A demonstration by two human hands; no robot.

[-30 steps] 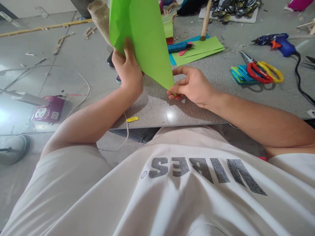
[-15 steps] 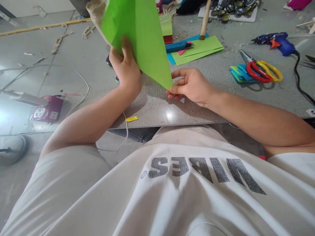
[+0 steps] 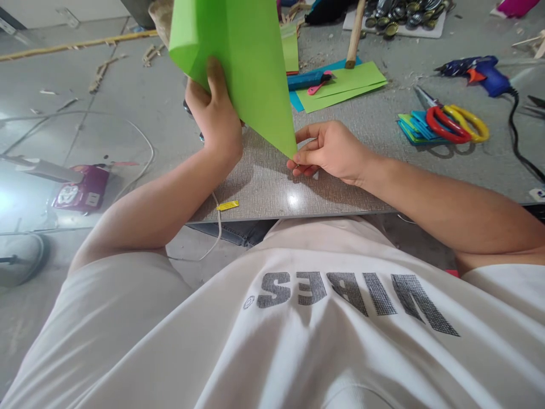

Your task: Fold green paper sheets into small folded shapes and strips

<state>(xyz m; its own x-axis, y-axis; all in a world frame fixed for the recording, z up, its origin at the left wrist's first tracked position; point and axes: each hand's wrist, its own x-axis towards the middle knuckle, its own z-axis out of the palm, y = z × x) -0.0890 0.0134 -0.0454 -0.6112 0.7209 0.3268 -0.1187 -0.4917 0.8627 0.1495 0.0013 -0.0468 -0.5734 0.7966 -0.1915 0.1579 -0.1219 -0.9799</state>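
Note:
A bright green sheet of paper (image 3: 251, 74) is held up above the near part of the table, slanting down to a pointed corner at the right. My left hand (image 3: 219, 116) grips its lower left edge, thumb on the facing side and the other fingers mostly hidden behind. At the lower corner, my right hand (image 3: 326, 150) pinches the paper between thumb and fingers. The sheet bends along a soft vertical line, and its top runs out of view.
Right of my hands lie red-and-yellow-handled scissors (image 3: 451, 122) on small coloured papers, and a blue glue gun (image 3: 489, 76). Behind are green sheets (image 3: 344, 88), a wooden stick (image 3: 355, 37) and bottle caps (image 3: 395, 14). A purple power strip (image 3: 83, 187) and white cable are at left.
The green paper has shifted slightly left and opened out flatter toward me. My left hand moved a little left with it; my right hand keeps its pinch on the corner.

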